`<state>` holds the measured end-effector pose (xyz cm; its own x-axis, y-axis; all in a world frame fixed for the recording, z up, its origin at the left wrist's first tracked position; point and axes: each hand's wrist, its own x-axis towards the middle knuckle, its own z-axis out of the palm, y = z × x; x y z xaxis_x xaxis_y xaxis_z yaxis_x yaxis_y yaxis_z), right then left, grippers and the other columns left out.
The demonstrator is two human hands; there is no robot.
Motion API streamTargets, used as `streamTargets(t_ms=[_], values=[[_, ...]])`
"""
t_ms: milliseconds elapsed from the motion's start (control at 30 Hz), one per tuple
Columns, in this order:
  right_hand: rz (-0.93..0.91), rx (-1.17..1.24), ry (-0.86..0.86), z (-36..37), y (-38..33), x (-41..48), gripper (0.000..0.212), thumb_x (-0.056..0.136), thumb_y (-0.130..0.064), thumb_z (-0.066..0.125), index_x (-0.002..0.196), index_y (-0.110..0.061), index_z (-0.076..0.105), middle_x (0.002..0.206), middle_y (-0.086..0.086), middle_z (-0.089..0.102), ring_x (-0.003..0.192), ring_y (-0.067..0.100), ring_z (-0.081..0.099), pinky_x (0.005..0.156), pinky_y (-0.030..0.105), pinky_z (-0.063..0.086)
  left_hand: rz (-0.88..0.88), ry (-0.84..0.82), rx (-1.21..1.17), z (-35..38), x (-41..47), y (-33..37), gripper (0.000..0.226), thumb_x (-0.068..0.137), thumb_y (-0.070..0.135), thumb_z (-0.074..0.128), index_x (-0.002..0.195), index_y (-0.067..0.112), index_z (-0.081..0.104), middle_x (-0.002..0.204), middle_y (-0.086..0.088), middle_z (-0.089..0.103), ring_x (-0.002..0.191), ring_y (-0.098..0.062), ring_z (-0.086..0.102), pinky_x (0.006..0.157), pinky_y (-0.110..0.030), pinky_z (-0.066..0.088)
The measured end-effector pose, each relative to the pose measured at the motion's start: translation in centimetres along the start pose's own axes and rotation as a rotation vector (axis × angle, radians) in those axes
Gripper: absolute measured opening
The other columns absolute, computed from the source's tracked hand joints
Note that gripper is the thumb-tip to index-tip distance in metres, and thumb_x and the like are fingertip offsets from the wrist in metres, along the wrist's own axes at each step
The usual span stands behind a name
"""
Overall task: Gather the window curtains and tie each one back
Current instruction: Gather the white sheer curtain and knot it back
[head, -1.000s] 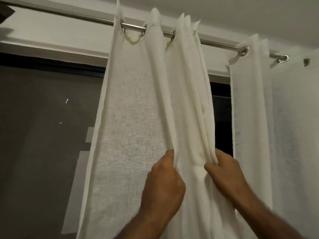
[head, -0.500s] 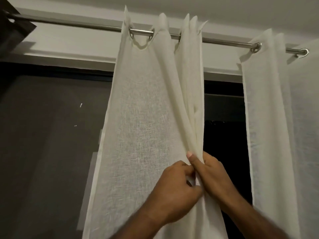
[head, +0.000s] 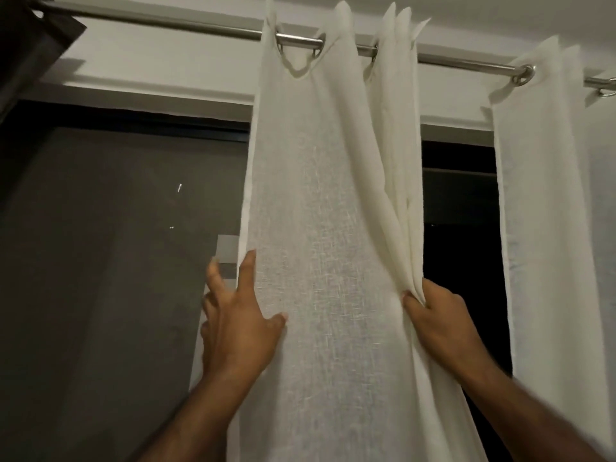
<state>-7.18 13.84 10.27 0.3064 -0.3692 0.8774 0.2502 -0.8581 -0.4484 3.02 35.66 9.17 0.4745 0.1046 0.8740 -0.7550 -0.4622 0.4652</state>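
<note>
A: Where does the picture look from?

B: There's only one view, from a camera worn on the person's head. It tilts upward, so the curtain rod (head: pixel 433 58) runs across the top of the frame, sloping down toward the right.

A: How near is it?

B: Close. The white curtain (head: pixel 320 228) fills the middle from top edge to bottom edge, within arm's reach. Both forearms enter from the lower edge, the left hand (head: pixel 238 325) at lower centre-left, the right hand (head: pixel 440 321) at lower centre-right.

A: And the sides?

B: The dark window (head: pixel 116 245) takes the left half; a second curtain (head: pixel 553 228) hangs along the right edge. The wide lens bends the edges.
</note>
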Motion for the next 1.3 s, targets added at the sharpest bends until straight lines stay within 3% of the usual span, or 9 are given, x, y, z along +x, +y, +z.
streamTargets(t_ms=[100, 233, 333, 467, 734, 934, 1100, 1200, 1300], values=[[-0.008, -0.011, 0.01, 3.2, -3.1, -1.4, 0.019, 0.101, -0.019, 0.047, 0.107, -0.013, 0.064, 0.092, -0.003, 0.06, 0.082, 0.016, 0.057, 0.076, 0.025, 0.042, 0.095, -0.256, -0.264, -1.6, 0.6, -3.0, 0.093, 0.083, 0.005, 0.073, 0.147, 0.05, 0.022, 0.148, 0.012, 0.034, 0.122, -0.005, 0.039, 0.102, -0.028, 0.04], [-0.049, 0.055, 0.02, 9.0, -10.5, -2.7, 0.021, 0.101, -0.021, 0.045, 0.082, -0.026, 0.052, 0.086, -0.005, 0.061, 0.089, 0.025, 0.062, 0.076, 0.031, 0.049, 0.224, -0.118, -0.139, -5.2, 1.2, -7.1, 0.065, 0.085, -0.003, 0.061, 0.135, 0.038, 0.05, 0.129, 0.018, 0.051, 0.122, -0.01, 0.053, 0.096, -0.017, 0.041], [-0.166, 0.072, -0.015, 13.9, -17.3, -3.6, 0.017, 0.1, -0.019, 0.045, 0.093, -0.015, 0.061, 0.102, 0.013, 0.068, 0.097, 0.033, 0.062, 0.08, 0.034, 0.048, 0.229, -0.04, -0.053, -8.9, 2.9, -9.9, 0.059, 0.083, -0.002, 0.061, 0.133, 0.029, 0.056, 0.136, 0.008, 0.057, 0.125, -0.015, 0.054, 0.098, -0.019, 0.038], [-0.303, 0.102, -0.15, 18.5, -22.6, -6.0, 0.024, 0.1, -0.021, 0.044, 0.109, -0.01, 0.064, 0.103, 0.01, 0.07, 0.094, 0.027, 0.066, 0.082, 0.036, 0.054, 0.195, 0.097, -0.141, -13.1, 4.4, -11.4, 0.047, 0.084, -0.002, 0.058, 0.123, 0.024, 0.065, 0.124, 0.007, 0.067, 0.116, -0.015, 0.06, 0.095, -0.019, 0.042], [-0.094, 0.377, -0.118, 14.1, -16.8, -6.6, 0.018, 0.099, -0.018, 0.053, 0.1, -0.019, 0.072, 0.084, -0.01, 0.072, 0.075, -0.003, 0.068, 0.059, 0.008, 0.05, 0.271, -0.189, -0.311, -9.0, 0.5, -7.2, 0.039, 0.101, 0.04, 0.044, 0.137, 0.029, 0.054, 0.132, 0.019, 0.056, 0.12, 0.001, 0.052, 0.105, -0.028, 0.045], [-0.038, 0.307, -0.196, 12.1, -13.6, -9.0, 0.021, 0.102, -0.031, 0.049, 0.11, -0.025, 0.067, 0.096, -0.011, 0.071, 0.083, 0.001, 0.069, 0.071, 0.01, 0.055, 0.182, -0.306, -0.508, -5.9, -1.5, -5.7, 0.07, 0.086, 0.073, 0.041, 0.142, 0.032, 0.047, 0.136, 0.015, 0.056, 0.122, -0.001, 0.054, 0.104, -0.034, 0.05], [-0.12, 0.038, -0.103, 11.9, -11.8, -11.2, 0.02, 0.097, -0.031, 0.059, 0.113, -0.023, 0.066, 0.097, -0.012, 0.066, 0.076, -0.004, 0.058, 0.067, 0.0, 0.044, 0.227, -0.133, -0.403, -5.2, -2.8, -4.0, 0.046, 0.095, 0.041, 0.059, 0.136, 0.022, 0.055, 0.125, 0.009, 0.062, 0.111, -0.004, 0.06, 0.097, -0.025, 0.053], [-0.187, -0.104, -0.014, 10.8, -11.1, -11.3, 0.004, 0.095, -0.023, 0.059, 0.092, -0.023, 0.062, 0.075, -0.019, 0.051, 0.061, -0.006, 0.046, 0.057, 0.002, 0.039, 0.29, -0.062, -0.346, -5.6, -3.1, -3.3, 0.049, 0.093, 0.039, 0.062, 0.137, 0.019, 0.055, 0.126, 0.004, 0.063, 0.113, -0.009, 0.06, 0.096, -0.027, 0.052], [-0.201, -0.154, -0.016, 10.4, -10.8, -11.3, 0.008, 0.097, -0.023, 0.057, 0.095, -0.02, 0.064, 0.079, -0.015, 0.053, 0.061, -0.003, 0.047, 0.052, 0.007, 0.034, 0.288, -0.08, -0.375, -5.8, -3.5, -2.4, 0.052, 0.089, 0.04, 0.067, 0.136, 0.02, 0.057, 0.124, 0.007, 0.064, 0.111, -0.008, 0.061, 0.096, -0.031, 0.053]])
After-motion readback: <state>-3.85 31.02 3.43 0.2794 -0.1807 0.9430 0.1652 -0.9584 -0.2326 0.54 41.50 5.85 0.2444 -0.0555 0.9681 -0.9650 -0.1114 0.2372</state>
